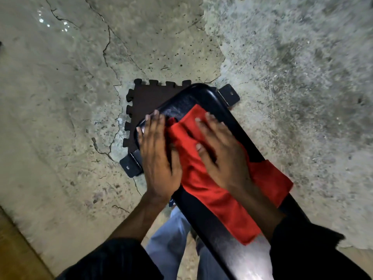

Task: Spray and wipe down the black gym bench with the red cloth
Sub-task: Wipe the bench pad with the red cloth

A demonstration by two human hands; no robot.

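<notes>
The black gym bench (198,97) runs from the middle of the view down to the lower right, its padded top shiny. A red cloth (203,184) lies spread across the pad and hangs over the right edge. My right hand (221,152) presses flat on the cloth with straight, spread fingers. My left hand (158,156) lies flat on the pad's left edge, fingers straight, its thumb side touching the cloth. No spray bottle is in view.
A dark interlocking foam mat (147,98) lies under the bench's far end. Two black metal foot brackets (230,94) (131,165) stick out on either side. Cracked concrete floor (80,87) surrounds the bench. My jeans-clad legs (171,235) stand left of it.
</notes>
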